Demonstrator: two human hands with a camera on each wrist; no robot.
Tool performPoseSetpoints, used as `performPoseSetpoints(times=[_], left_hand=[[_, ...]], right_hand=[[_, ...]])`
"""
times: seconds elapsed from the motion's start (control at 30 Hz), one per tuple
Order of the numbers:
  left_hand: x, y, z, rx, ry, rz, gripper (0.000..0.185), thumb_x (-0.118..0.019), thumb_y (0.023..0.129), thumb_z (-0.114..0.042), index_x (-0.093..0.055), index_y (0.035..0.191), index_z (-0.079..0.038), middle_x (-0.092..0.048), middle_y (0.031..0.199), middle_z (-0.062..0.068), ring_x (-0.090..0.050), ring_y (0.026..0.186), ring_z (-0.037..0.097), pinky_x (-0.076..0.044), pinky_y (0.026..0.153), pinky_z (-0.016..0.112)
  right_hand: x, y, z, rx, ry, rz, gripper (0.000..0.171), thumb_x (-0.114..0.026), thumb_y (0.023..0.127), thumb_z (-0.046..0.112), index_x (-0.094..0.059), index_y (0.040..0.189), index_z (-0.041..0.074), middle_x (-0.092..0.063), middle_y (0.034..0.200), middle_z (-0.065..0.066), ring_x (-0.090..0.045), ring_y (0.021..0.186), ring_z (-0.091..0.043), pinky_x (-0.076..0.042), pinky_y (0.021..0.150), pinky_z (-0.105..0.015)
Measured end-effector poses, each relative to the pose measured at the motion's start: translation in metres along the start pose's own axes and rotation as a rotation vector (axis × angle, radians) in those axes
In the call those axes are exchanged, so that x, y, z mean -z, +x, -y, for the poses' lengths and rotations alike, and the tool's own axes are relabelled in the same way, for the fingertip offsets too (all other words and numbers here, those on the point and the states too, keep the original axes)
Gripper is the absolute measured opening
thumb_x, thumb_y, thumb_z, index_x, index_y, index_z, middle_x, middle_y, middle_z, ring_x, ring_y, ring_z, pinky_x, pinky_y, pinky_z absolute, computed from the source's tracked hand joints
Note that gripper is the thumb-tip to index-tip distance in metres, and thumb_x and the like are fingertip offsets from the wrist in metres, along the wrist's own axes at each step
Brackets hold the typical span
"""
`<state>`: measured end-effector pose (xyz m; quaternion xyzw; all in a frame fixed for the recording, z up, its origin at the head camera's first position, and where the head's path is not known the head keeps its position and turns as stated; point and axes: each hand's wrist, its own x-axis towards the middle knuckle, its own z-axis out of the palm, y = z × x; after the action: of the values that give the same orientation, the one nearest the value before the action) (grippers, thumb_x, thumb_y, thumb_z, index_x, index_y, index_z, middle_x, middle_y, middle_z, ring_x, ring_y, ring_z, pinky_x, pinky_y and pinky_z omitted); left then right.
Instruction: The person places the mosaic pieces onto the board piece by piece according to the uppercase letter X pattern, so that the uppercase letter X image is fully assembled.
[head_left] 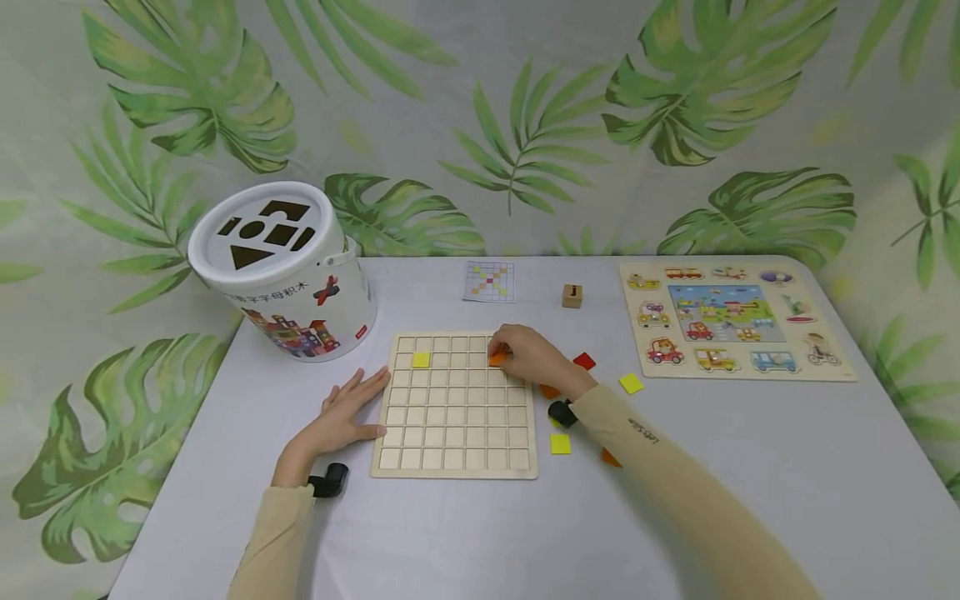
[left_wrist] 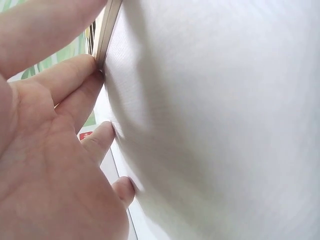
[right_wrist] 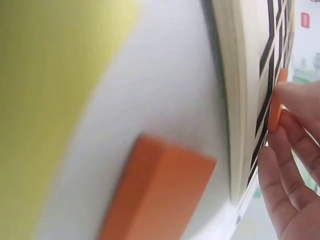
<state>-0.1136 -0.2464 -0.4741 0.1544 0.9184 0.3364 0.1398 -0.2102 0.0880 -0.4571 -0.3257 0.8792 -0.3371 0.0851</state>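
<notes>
Orange tile (head_left: 497, 359) pinched in right hand (head_left: 528, 357) fingers.

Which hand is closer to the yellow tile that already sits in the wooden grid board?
Left. The left hand rests at the board's left edge, just below-left of the yellow tile. The right hand pinches an orange tile several cells to its right.
</notes>
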Motion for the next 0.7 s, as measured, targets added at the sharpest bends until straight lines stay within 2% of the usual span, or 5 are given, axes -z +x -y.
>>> performPoseSetpoints(times=[0.17,0.3,0.5,0.6,0.7], left_hand=[[0.000,0.001,-0.002,-0.001,-0.004,-0.001,0.083,-0.074,0.081,-0.017,-0.029,0.149,-0.003,-0.021,0.156,0.012,-0.003,0.143,0.039,0.006,0.107,0.063],[0.000,0.001,-0.002,0.003,-0.005,-0.001,0.083,-0.074,0.081,-0.016,-0.029,0.149,-0.003,-0.021,0.156,0.012,-0.002,0.143,0.039,0.006,0.107,0.063],[0.001,0.002,-0.004,0.003,-0.012,-0.001,0.082,-0.074,0.081,-0.016,-0.029,0.149,-0.003,-0.021,0.156,0.012,-0.002,0.143,0.039,0.007,0.107,0.063],[0.000,0.001,-0.003,0.004,-0.018,0.003,0.083,-0.074,0.081,-0.016,-0.029,0.149,-0.003,-0.021,0.156,0.013,-0.002,0.143,0.040,0.007,0.107,0.063],[0.000,0.000,-0.003,0.012,-0.025,0.001,0.083,-0.074,0.081,-0.017,-0.029,0.149,-0.003,-0.021,0.156,0.013,-0.002,0.143,0.040,0.007,0.106,0.063]], right_hand=[[-0.002,0.005,0.004,-0.024,-0.076,0.014,0.018,-0.065,0.080,-0.009,-0.068,0.091,0.005,-0.063,0.090,-0.002,-0.053,0.082,-0.019,-0.047,0.079,-0.032],[-0.001,0.004,0.003,-0.024,-0.092,0.033,0.017,-0.068,0.081,-0.006,-0.069,0.092,0.006,-0.064,0.092,-0.002,-0.056,0.086,-0.019,-0.047,0.083,-0.033],[0.008,-0.007,-0.003,-0.094,0.033,0.019,0.017,-0.065,0.086,-0.001,-0.069,0.101,0.006,-0.066,0.102,-0.002,-0.058,0.096,-0.020,-0.048,0.086,-0.034],[0.019,-0.020,-0.006,-0.122,0.101,-0.021,0.018,-0.064,0.086,-0.002,-0.068,0.103,0.004,-0.066,0.103,-0.004,-0.059,0.096,-0.021,-0.049,0.086,-0.036],[0.029,-0.036,-0.011,-0.112,0.119,-0.050,0.018,-0.065,0.085,-0.003,-0.068,0.103,0.001,-0.066,0.101,-0.008,-0.059,0.094,-0.022,-0.050,0.084,-0.037]])
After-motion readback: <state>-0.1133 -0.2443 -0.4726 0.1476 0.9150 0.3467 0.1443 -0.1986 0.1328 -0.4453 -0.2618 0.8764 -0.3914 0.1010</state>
